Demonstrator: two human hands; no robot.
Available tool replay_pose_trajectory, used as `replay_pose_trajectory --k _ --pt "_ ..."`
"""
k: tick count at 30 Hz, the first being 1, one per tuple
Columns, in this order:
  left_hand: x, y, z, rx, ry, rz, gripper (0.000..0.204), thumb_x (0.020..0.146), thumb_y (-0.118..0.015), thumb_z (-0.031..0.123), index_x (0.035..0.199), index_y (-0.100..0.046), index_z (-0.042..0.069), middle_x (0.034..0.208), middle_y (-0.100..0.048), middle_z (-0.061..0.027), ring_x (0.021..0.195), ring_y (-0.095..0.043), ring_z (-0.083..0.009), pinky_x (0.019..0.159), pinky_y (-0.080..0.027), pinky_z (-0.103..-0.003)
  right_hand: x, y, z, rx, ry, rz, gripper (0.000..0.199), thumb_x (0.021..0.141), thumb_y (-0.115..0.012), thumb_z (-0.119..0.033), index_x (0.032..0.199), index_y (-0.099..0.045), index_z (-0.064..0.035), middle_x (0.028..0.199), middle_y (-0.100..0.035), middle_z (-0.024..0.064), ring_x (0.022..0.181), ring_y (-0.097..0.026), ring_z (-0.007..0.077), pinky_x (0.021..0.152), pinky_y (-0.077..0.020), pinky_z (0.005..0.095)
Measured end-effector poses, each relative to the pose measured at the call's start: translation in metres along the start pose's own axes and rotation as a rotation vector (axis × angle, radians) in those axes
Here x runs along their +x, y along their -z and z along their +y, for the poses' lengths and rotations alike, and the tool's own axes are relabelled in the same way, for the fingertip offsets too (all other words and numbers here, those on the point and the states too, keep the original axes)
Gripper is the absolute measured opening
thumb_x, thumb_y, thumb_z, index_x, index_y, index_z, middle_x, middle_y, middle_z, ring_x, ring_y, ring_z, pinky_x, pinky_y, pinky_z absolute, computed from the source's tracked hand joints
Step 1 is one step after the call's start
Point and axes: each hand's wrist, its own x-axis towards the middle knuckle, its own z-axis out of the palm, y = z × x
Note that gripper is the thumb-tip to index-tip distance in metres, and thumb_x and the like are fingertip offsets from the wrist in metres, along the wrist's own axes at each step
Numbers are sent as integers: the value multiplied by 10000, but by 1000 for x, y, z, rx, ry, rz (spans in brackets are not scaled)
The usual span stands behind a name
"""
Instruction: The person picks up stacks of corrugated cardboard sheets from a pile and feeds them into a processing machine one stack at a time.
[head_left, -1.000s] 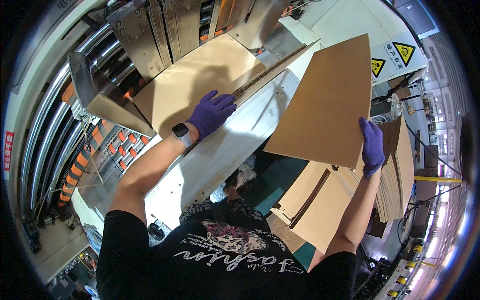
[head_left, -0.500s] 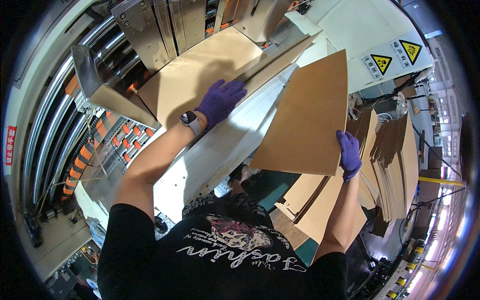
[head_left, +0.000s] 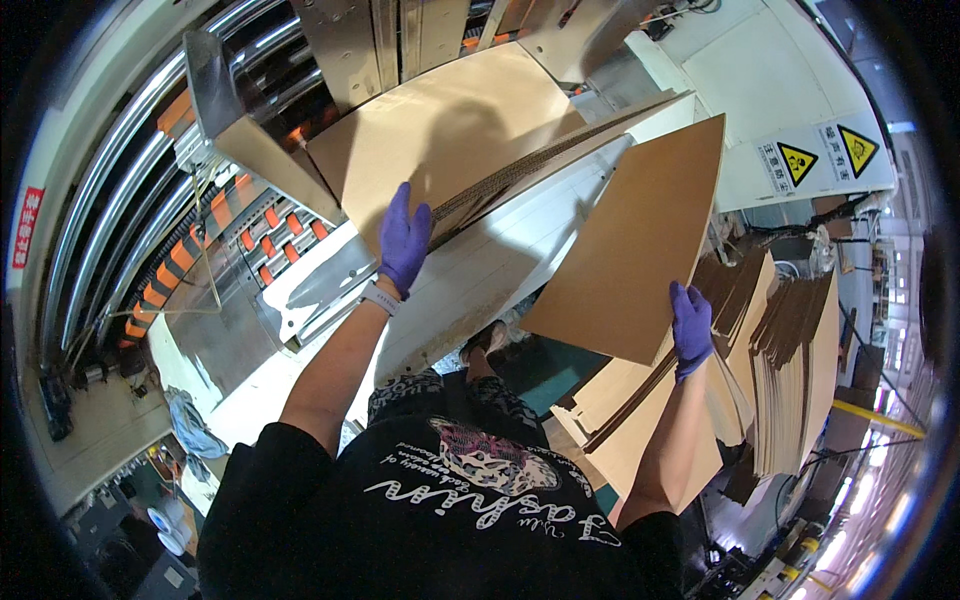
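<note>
My right hand point(head_left: 691, 333), in a purple glove, is closed on the edge of a brown cardboard sheet point(head_left: 635, 245), which hangs tilted in front of me on the right. My left hand point(head_left: 404, 243), gloved the same, has its fingers stretched and its thumb apart. It stands at the near left corner of a stack of cardboard sheets point(head_left: 460, 105) lying in the machine; whether it touches the stack I cannot tell. The sheets' corrugated edges face me.
More cardboard sheets point(head_left: 795, 380) stand in bundles at the right, others point(head_left: 650, 425) lie below my right hand. Metal guide plates point(head_left: 340, 50) rise behind the stack. Shiny rollers point(head_left: 110, 215) run along the left. A white panel with yellow warning signs point(head_left: 798, 163) is at far right.
My left hand has drawn back from the top edge of the stack to its near left corner, turning upright. My right hand still holds the cardboard sheet. The view has shifted slightly.
</note>
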Motion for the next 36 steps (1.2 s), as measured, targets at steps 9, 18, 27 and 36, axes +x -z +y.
replay_pose_trajectory --k 9,18,27,36 --pt "-20 -62 -1 -258 89 150 729 878 -599 310 1401 -227 -36 1424 -299 -215 1333 -276 -314 1101 -213 -377 -8 -7 -2 -195 182 128 267 927 -545 -194 859 -581 61 795 -606 44 740 -492 99 652 -421 269" --pt "-38 24 81 7 -459 -223 780 777 -674 381 1373 -339 6 1399 -338 -202 1307 -315 -348 1085 -234 -452 -88 40 -61 -204 146 388 226 909 -540 -189 894 -608 26 844 -602 43 785 -502 122 695 -419 273" --pt "-87 25 188 43 -840 -455 786 698 -702 475 1302 -451 40 1358 -387 -210 1277 -355 -358 1096 -194 -508 -221 74 -160 -1072 940 751 472 905 -506 -166 1332 -407 9 1201 -515 190 1066 -560 298 905 -467 402" --pt "-47 59 227 -193 -507 -179 292 812 -587 123 1084 -599 17 1012 -626 -125 901 -609 -254 758 -495 -338 -170 2 -291 460 722 -98 479 937 -463 -284 1293 -426 34 1121 -590 192 991 -603 263 844 -489 364"
